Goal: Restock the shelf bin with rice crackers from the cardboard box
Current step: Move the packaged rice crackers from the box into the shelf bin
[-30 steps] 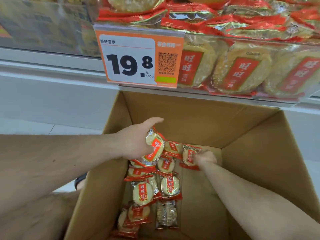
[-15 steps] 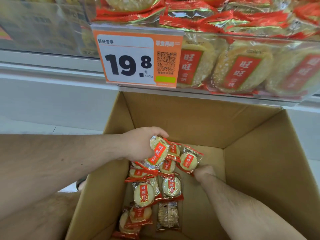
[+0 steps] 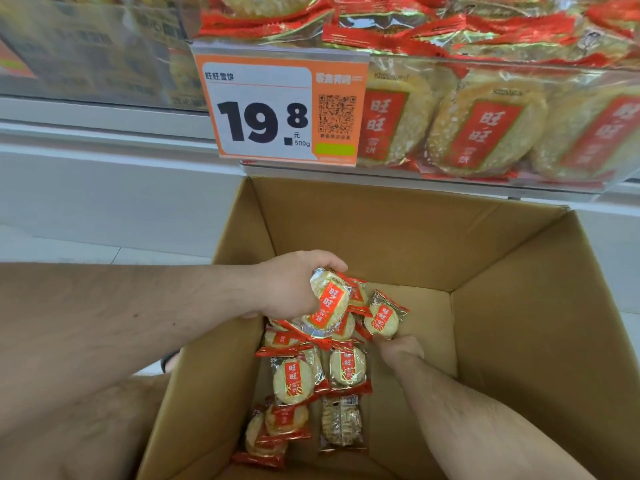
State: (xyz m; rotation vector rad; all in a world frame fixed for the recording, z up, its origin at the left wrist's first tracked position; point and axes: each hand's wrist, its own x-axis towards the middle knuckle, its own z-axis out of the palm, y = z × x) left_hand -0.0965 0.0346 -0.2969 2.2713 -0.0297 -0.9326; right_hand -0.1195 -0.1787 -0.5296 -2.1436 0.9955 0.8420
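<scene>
A big brown cardboard box (image 3: 519, 341) stands open on the floor, right under a clear shelf bin (image 3: 519, 74) that is full of rice cracker packs. Both arms reach down into the box. The left hand (image 3: 291, 289) holds a bunch of cracker packs; its fingers are curled over the top of them and its thumb is under. The pack in front (image 3: 329, 303) is round and pale with a red label, and it tilts to one side. The right hand (image 3: 401, 348) is lower in the box, near the bottom. Its fingers pinch the lower edge of one small pack (image 3: 382, 318), which stands up above the hand, just beside the bunch in the left hand. More packs lie loose on the bottom of the box (image 3: 298, 379), along the left side; most show their red labels, and one (image 3: 341, 422) lies with its clear back up. The right part of the box bottom is bare cardboard. On the front of the bin hangs an orange and white price tag (image 3: 280, 109) that reads 19.8, with a square code on its right part. Behind the box runs a white shelf base (image 3: 104, 188), and a strip of pale floor (image 3: 69, 251) shows to the left.
</scene>
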